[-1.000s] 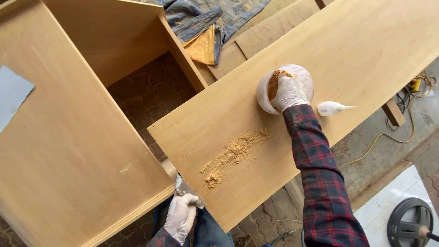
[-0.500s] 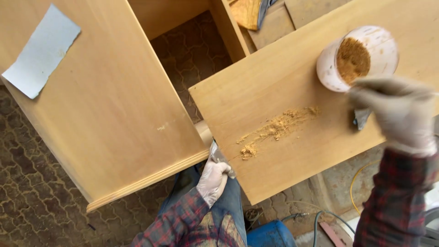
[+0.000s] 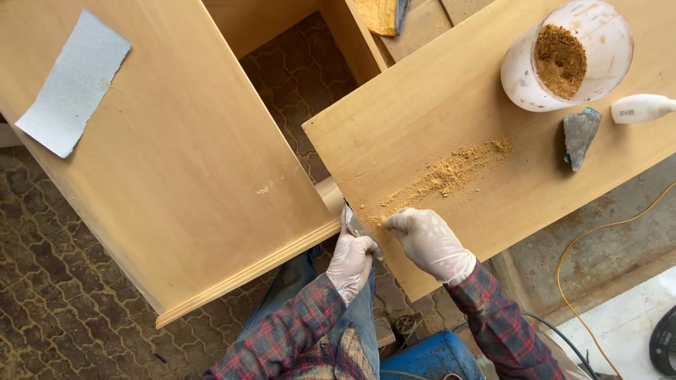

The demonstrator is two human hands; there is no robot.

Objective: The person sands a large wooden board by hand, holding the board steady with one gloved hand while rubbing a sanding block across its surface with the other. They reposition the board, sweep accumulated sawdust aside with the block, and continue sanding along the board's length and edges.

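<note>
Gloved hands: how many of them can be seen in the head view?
2. The left hand grips a metal scraper at the board's edge; the right hand presses on the board beside the sawdust line.

A tub sits upper right on the board, sawdust below it, a sandpaper sheet upper left on the cabinet.

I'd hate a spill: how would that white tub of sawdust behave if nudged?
The tub looks light, being thin plastic and only partly filled, so it would probably slide easily on the smooth board. It is open-topped, so tipping it would likely scatter sawdust.
</note>
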